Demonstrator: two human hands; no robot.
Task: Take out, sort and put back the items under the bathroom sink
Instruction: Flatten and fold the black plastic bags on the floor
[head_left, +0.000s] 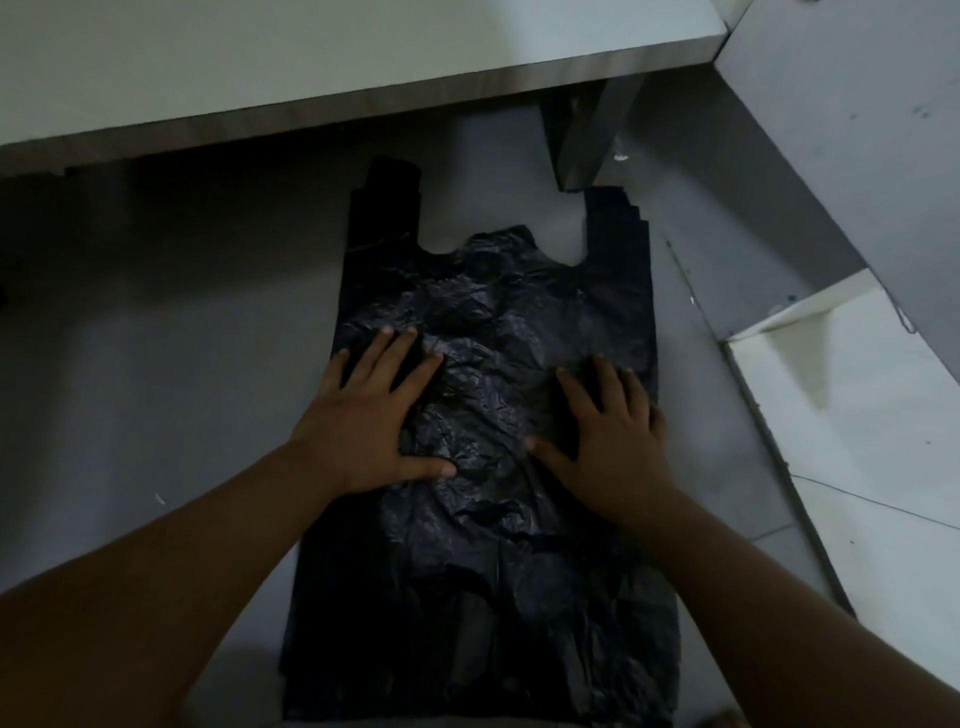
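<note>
Black crinkled plastic bags (483, 597) stacked flat on floor; left hand (363, 421), right hand (613, 436) press, fingers spread.

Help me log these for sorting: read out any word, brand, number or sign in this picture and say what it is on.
None can be read.
black plastic bags: plain crinkled plastic, no print showing, under the left hand and the right hand.
floor and counter edge: no lettering, only specks.

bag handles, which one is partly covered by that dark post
The right handle: its top edge tucks under the dark post. The left handle lies fully exposed.
</note>
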